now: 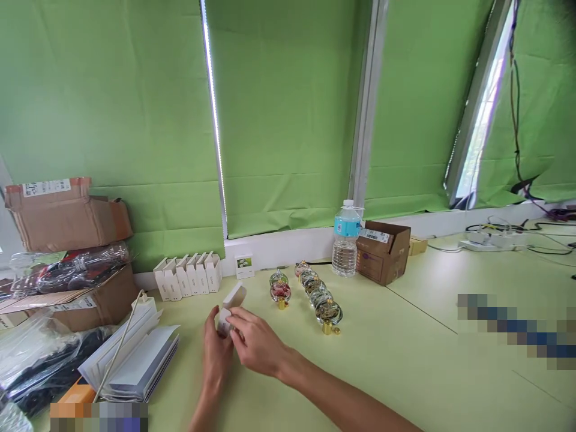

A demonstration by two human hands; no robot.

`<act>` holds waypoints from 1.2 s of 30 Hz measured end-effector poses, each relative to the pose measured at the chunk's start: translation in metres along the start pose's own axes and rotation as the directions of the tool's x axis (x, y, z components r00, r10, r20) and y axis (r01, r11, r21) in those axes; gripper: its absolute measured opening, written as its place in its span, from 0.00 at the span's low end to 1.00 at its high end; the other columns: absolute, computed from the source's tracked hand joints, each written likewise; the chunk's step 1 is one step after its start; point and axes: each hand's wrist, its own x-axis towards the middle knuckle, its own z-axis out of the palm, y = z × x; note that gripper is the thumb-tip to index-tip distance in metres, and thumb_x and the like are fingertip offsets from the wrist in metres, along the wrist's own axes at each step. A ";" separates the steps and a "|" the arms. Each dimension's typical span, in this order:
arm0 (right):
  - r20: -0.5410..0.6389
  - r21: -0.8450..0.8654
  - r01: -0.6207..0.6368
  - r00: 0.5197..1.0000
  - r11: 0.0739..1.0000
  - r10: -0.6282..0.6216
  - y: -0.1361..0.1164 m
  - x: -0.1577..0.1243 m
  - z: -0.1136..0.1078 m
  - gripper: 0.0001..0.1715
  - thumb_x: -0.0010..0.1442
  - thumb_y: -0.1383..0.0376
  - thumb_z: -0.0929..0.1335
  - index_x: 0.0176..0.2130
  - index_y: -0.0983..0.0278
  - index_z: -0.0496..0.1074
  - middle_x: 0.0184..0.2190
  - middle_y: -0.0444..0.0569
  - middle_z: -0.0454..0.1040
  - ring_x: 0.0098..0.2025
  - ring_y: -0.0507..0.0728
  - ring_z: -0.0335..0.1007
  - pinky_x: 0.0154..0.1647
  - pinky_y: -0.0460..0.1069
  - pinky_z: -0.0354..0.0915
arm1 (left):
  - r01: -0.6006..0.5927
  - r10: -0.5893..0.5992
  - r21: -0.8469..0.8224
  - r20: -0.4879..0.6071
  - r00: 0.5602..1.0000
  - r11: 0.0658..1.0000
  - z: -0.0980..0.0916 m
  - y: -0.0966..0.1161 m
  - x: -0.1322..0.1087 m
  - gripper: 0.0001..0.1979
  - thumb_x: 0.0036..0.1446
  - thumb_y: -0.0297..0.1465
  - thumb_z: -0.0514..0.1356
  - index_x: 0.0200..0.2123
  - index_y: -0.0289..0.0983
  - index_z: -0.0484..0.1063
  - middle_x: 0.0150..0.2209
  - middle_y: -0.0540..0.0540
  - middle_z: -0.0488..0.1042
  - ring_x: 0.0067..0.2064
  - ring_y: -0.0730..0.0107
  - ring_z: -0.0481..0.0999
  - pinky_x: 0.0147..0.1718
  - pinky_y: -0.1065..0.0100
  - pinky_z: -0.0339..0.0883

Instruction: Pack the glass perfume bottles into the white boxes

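Observation:
A small white carton with a raised flap is between my hands, above the table. My left hand is closed around its lower part from the left. The fingers of my right hand press on the carton's near side from the right. Several similar white cartons stand upright in a row behind, to the left. Right of my hands are two short lines of round glass bottles with gold necks: a red one with a green one behind it, and several clear ones.
A white box with a picture stands by the wall. Farther right are a large water bottle and a brown cardboard box. Papers, plastic-wrapped items and stacked cardboard boxes crowd the left. Cables and a power strip lie at the far right.

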 end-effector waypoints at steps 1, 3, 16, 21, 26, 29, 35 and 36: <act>-0.011 0.048 0.016 1.000 0.999 -0.016 -0.007 -0.008 -0.006 0.24 0.64 0.71 0.59 0.58 0.65 0.65 0.59 0.53 0.66 0.59 0.56 0.63 0.60 0.49 0.61 | -0.009 0.009 -0.013 0.059 0.998 1.000 0.000 0.002 -0.002 0.32 0.39 0.42 0.66 0.48 0.33 0.72 0.25 0.47 0.77 0.24 0.64 0.74 0.23 0.68 0.66; -0.017 0.118 0.011 1.000 0.993 -0.009 -0.015 -0.023 -0.018 0.26 0.64 0.69 0.60 0.61 0.64 0.63 0.64 0.52 0.60 0.64 0.57 0.57 0.64 0.50 0.57 | -0.025 0.031 -0.037 0.190 0.981 0.999 0.000 0.005 -0.006 0.29 0.40 0.44 0.65 0.44 0.33 0.73 0.26 0.46 0.77 0.24 0.65 0.73 0.23 0.68 0.66; -0.034 0.338 -0.455 0.869 0.824 0.494 0.042 -0.092 -0.021 0.14 0.61 0.63 0.63 0.32 0.65 0.77 0.31 0.48 0.78 0.30 0.54 0.70 0.30 0.46 0.63 | 0.047 -0.030 -0.004 0.719 0.694 0.999 -0.021 0.021 -0.012 0.24 0.46 0.43 0.67 0.43 0.32 0.74 0.26 0.47 0.75 0.20 0.78 0.64 0.18 0.74 0.56; 0.004 0.348 -0.487 0.855 0.801 0.518 0.052 -0.093 -0.016 0.16 0.61 0.63 0.62 0.34 0.66 0.77 0.29 0.48 0.78 0.26 0.53 0.68 0.27 0.47 0.61 | 0.038 -0.049 0.032 0.751 0.658 0.999 -0.029 0.031 -0.014 0.27 0.45 0.36 0.67 0.49 0.34 0.72 0.43 0.39 0.77 0.25 0.75 0.69 0.21 0.73 0.62; 0.029 0.351 -0.475 0.867 0.807 0.497 0.058 -0.095 -0.012 0.15 0.59 0.63 0.63 0.36 0.65 0.78 0.31 0.49 0.78 0.30 0.56 0.71 0.32 0.49 0.64 | -0.217 -0.008 0.292 0.613 0.790 0.931 -0.054 0.048 -0.014 0.31 0.46 0.32 0.63 0.57 0.40 0.66 0.55 0.38 0.71 0.28 0.73 0.75 0.25 0.71 0.68; 0.043 0.359 -0.462 0.876 0.811 0.480 0.062 -0.096 -0.009 0.14 0.58 0.63 0.63 0.35 0.65 0.77 0.34 0.50 0.78 0.33 0.58 0.73 0.36 0.50 0.65 | -0.303 0.056 0.425 0.503 0.863 0.853 -0.064 0.046 -0.018 0.22 0.53 0.36 0.59 0.52 0.40 0.70 0.48 0.41 0.76 0.28 0.71 0.75 0.28 0.69 0.70; 0.052 0.333 -0.428 0.898 0.840 0.437 0.067 -0.098 -0.006 0.14 0.59 0.61 0.62 0.34 0.63 0.76 0.36 0.51 0.78 0.37 0.58 0.74 0.40 0.51 0.67 | -0.303 0.200 0.722 0.228 0.953 0.621 -0.080 0.032 -0.014 0.16 0.59 0.35 0.55 0.49 0.41 0.72 0.51 0.42 0.74 0.50 0.56 0.72 0.50 0.59 0.64; 0.059 0.331 -0.424 0.901 0.843 0.430 0.067 -0.098 -0.006 0.14 0.59 0.61 0.62 0.34 0.63 0.76 0.37 0.51 0.78 0.37 0.59 0.74 0.40 0.51 0.67 | -0.287 0.214 0.766 0.197 0.957 0.576 -0.084 0.030 -0.013 0.17 0.59 0.35 0.55 0.51 0.40 0.71 0.53 0.41 0.72 0.55 0.54 0.68 0.52 0.58 0.62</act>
